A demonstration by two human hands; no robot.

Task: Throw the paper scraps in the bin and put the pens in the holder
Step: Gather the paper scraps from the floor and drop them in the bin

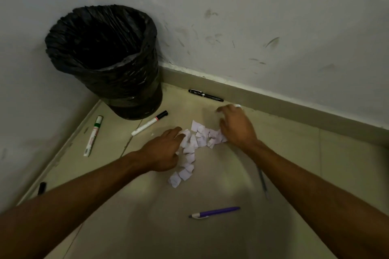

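While scraps (192, 147) on floor (147, 227), black-lined bin (103, 59), contents unseen

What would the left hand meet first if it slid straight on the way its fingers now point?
The left hand points right and slightly away, so it would push straight into the paper scraps its fingers already touch.

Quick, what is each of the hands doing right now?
Left hand: open, fingers resting on the small white paper scraps, gripping nothing.
Right hand: open, fingers curled over the scraps; any grip cannot be told.
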